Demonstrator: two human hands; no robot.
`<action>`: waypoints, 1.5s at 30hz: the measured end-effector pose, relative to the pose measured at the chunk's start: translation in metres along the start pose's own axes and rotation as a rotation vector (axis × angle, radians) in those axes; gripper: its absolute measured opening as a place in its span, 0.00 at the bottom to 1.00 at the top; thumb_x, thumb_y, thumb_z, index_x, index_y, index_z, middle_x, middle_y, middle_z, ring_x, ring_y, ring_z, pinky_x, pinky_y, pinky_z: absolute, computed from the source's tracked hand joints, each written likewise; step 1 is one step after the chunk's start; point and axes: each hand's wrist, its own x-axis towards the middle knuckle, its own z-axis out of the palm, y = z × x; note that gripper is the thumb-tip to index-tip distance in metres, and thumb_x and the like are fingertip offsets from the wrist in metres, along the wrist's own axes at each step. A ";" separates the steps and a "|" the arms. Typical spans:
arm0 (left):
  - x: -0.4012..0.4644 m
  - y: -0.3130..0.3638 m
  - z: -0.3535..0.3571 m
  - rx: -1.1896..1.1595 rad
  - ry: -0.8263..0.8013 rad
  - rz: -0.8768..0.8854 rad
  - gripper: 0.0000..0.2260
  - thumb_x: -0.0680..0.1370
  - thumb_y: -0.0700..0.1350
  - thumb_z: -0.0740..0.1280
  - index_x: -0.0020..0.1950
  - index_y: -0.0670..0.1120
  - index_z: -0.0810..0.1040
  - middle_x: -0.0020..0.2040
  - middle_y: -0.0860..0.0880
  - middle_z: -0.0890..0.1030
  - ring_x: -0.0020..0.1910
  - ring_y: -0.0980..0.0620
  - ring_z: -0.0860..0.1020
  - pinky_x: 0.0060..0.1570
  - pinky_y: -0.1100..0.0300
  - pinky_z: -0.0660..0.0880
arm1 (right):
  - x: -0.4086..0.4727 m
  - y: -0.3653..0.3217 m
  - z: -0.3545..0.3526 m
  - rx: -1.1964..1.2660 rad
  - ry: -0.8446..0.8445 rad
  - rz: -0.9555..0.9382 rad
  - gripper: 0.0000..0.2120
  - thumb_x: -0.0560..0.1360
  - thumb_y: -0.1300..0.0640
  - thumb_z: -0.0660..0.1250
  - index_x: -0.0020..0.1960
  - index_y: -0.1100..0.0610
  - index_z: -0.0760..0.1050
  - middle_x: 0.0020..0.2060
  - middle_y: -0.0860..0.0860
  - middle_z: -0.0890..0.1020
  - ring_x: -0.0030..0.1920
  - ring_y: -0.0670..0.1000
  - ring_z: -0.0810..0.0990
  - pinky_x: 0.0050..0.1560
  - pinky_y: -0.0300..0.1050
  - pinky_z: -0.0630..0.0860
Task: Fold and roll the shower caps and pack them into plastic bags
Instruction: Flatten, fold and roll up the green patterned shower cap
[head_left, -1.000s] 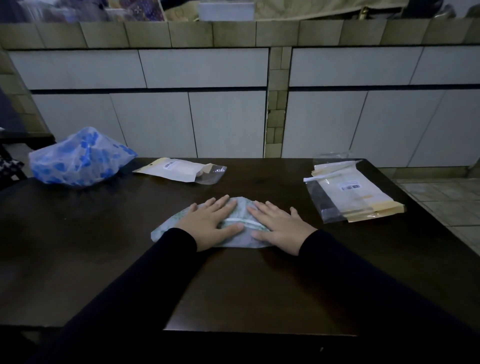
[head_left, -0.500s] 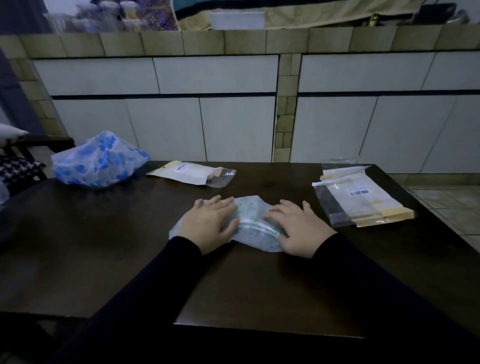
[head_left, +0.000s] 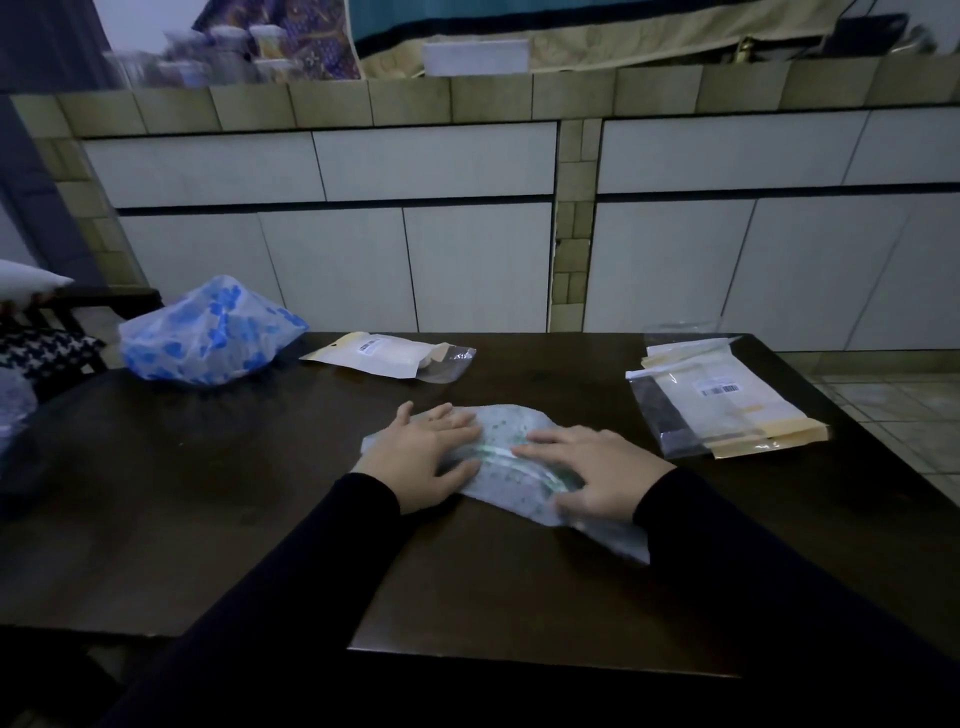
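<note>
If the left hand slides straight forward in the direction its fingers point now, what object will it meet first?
Probably nothing soon. The left hand lies flat on the green-dotted shower cap, fingers pointing forward and right. Bare table follows; the packed bag sits left of that line, though depth is uncertain.

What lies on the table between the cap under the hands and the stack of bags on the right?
Nothing visible. Both the left hand and right hand press the green-dotted cap; only bare table separates it from the bag stack.

Dim, bluish light throughout. Jars (head_left: 223, 57) far beyond the left hand (head_left: 421, 457) are blurred. Tile lines bow at the edges.
</note>
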 end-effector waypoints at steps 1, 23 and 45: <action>-0.001 0.004 0.001 -0.009 0.050 0.018 0.22 0.81 0.56 0.57 0.75 0.56 0.62 0.76 0.57 0.61 0.76 0.56 0.54 0.74 0.47 0.43 | -0.003 0.002 -0.001 -0.018 0.047 -0.004 0.30 0.76 0.42 0.64 0.75 0.39 0.57 0.73 0.45 0.61 0.70 0.48 0.60 0.68 0.47 0.59; 0.014 0.048 0.007 -0.136 -0.257 -0.019 0.42 0.67 0.76 0.57 0.76 0.65 0.44 0.79 0.56 0.42 0.77 0.51 0.40 0.71 0.35 0.36 | 0.007 0.010 0.024 -0.104 0.137 0.236 0.25 0.81 0.42 0.45 0.77 0.44 0.48 0.78 0.48 0.52 0.77 0.49 0.49 0.71 0.69 0.41; 0.014 0.025 0.008 -0.235 -0.063 0.024 0.24 0.78 0.62 0.60 0.73 0.60 0.64 0.77 0.56 0.58 0.77 0.57 0.52 0.74 0.40 0.44 | -0.010 0.024 0.023 -0.036 0.244 0.040 0.25 0.79 0.37 0.50 0.74 0.41 0.61 0.70 0.44 0.65 0.68 0.46 0.65 0.68 0.48 0.61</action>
